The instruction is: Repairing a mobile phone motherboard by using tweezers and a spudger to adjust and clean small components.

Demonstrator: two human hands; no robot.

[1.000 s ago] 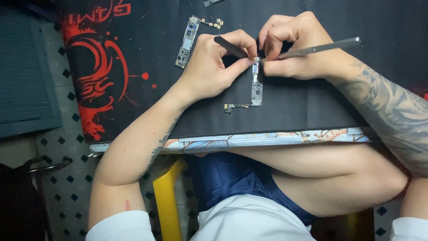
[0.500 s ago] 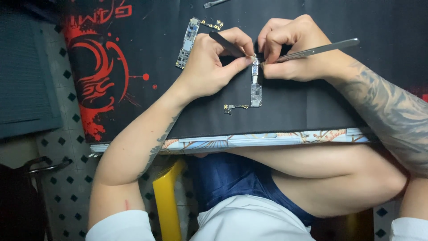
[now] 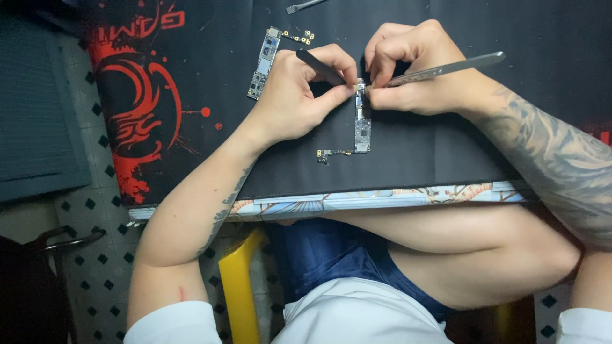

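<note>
The left hand [image 3: 299,95] pinches a dark tool [image 3: 320,66] and the right hand [image 3: 414,70] pinches metal tweezers [image 3: 446,67]; both tips meet at the far end of a narrow circuit board [image 3: 362,124] lying on the black mat [image 3: 446,153]. A second board [image 3: 263,62] lies left.

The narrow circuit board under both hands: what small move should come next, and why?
Probably a gentle pry at the top end of the circuit board. The left hand pins that end with a dark tool, and the right hand has its metal tool tip there.
</note>
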